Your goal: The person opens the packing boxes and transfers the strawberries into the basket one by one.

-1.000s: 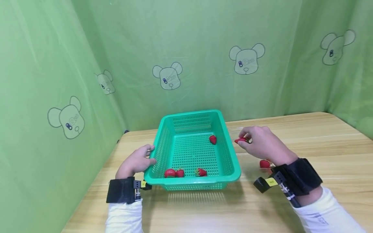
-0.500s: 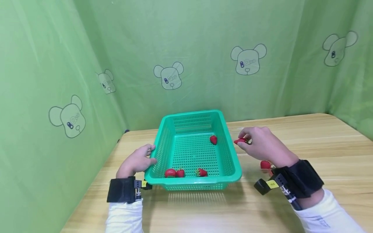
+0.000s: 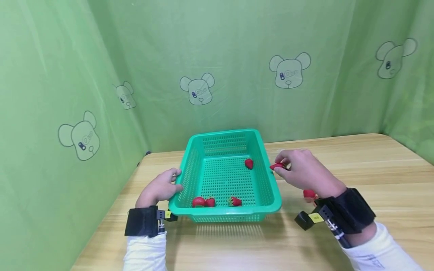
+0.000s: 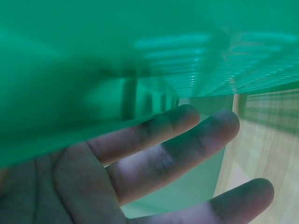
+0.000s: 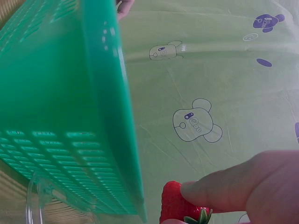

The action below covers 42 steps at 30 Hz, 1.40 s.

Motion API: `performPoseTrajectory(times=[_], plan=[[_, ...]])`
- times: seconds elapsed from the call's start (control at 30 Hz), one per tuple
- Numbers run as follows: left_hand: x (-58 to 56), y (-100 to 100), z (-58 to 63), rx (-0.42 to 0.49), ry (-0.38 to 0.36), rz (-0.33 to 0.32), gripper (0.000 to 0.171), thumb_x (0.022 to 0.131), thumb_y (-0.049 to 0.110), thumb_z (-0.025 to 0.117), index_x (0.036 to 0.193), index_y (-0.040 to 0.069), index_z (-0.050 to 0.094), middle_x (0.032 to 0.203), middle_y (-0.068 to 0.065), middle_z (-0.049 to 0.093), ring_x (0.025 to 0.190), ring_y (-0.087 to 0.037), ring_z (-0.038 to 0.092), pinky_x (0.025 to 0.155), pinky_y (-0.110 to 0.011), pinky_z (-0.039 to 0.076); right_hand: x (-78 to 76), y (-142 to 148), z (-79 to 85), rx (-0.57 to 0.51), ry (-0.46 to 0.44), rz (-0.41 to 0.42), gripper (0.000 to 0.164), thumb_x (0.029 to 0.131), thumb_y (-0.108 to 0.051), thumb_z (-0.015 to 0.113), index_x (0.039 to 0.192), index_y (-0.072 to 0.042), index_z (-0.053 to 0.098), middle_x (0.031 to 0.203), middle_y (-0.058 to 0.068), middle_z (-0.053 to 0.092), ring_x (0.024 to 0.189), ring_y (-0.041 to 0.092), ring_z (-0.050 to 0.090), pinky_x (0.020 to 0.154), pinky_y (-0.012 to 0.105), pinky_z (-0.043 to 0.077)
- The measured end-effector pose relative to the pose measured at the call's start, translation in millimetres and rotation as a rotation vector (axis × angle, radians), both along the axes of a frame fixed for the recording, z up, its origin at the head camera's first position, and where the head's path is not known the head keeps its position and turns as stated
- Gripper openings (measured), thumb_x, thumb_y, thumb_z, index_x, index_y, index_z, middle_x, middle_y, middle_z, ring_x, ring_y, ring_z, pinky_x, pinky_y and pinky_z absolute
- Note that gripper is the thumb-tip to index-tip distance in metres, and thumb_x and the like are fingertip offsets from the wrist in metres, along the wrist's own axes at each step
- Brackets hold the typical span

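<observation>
A green plastic basket (image 3: 225,209) with perforated walls stands on the table in the head view. My left hand (image 3: 159,188) grips its left rim, thumb over the edge; in the left wrist view several fingers (image 4: 163,156) stretch out beneath the rim. My right hand (image 3: 301,171) pinches a red strawberry (image 3: 277,166) just outside the right rim; the right wrist view shows that strawberry (image 5: 175,203) under the thumb, green leaves downward. Inside the basket, one strawberry (image 3: 249,163) lies near the right wall, and other red berries, including a strawberry (image 3: 235,201), lie along the front.
More red fruit (image 3: 309,194) sits on the wooden table (image 3: 383,162) beside my right wrist, partly hidden. A clear plastic edge (image 5: 35,200) shows at lower left in the right wrist view. Green curtains (image 3: 237,75) with bear-head drawings enclose the back and left.
My right hand has shifted slightly left with the strawberry, closer to the basket's right rim. The left hand keeps its grip on the rim, and the berries in the basket stay put.
</observation>
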<state>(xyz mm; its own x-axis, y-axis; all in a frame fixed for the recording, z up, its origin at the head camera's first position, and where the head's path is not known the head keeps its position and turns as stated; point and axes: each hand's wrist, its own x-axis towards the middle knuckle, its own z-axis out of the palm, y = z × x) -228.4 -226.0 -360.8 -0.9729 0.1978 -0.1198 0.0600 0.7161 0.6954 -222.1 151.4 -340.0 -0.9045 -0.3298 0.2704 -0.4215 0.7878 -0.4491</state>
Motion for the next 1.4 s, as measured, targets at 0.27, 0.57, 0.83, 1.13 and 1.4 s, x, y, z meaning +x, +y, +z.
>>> performPoseTrajectory(times=[0.27,0.57,0.83,1.13,1.4], plan=[[0.3,-0.2,0.3,-0.001,0.002,0.0,0.054,0.09,0.0,0.055,0.139,-0.008,0.034,0.143,-0.03,0.04,0.131,-0.041,0.038,0.097,-0.052,0.046,1.5,-5.3,0.8,0.012,0.034,0.003,0.012,0.084,-0.012,0.07,0.092,-0.003,0.068,0.086,0.014,0.071,0.067,0.02,0.061,0.051,0.029,0.049],[1.7,0.5,1.7,-0.004,-0.003,0.005,0.054,0.09,0.0,0.055,0.139,-0.008,0.034,0.143,-0.03,0.04,0.13,-0.041,0.038,0.096,-0.052,0.047,2.4,-11.0,-0.5,-0.017,0.042,0.015,0.015,0.083,-0.011,0.071,0.094,-0.002,0.068,0.086,0.015,0.071,0.061,0.016,0.06,0.047,0.027,0.047],[1.3,0.3,0.9,-0.007,-0.003,0.006,0.054,0.09,0.0,0.055,0.139,-0.007,0.035,0.142,-0.03,0.042,0.129,-0.041,0.04,0.095,-0.052,0.048,2.5,-14.8,-2.4,-0.017,0.051,0.016,0.012,0.084,-0.011,0.07,0.092,-0.003,0.067,0.085,0.014,0.07,0.061,0.016,0.058,0.047,0.027,0.046],[1.1,1.5,-0.1,-0.011,-0.001,0.024,0.054,0.089,0.001,0.056,0.139,-0.006,0.036,0.141,-0.029,0.043,0.128,-0.04,0.042,0.095,-0.052,0.048,2.8,-19.5,-4.4,-0.047,0.028,0.034,0.012,0.084,-0.011,0.069,0.093,-0.003,0.066,0.085,0.013,0.07,0.061,0.015,0.06,0.05,0.028,0.052],[0.4,1.5,0.0,-0.01,0.0,0.018,0.054,0.09,0.0,0.056,0.139,-0.007,0.036,0.14,-0.03,0.044,0.127,-0.04,0.043,0.091,-0.049,0.052,4.0,-22.2,-6.3,-0.051,0.006,0.034,0.011,0.085,-0.011,0.069,0.094,-0.005,0.067,0.087,0.013,0.069,0.067,0.018,0.061,0.057,0.033,0.057]])
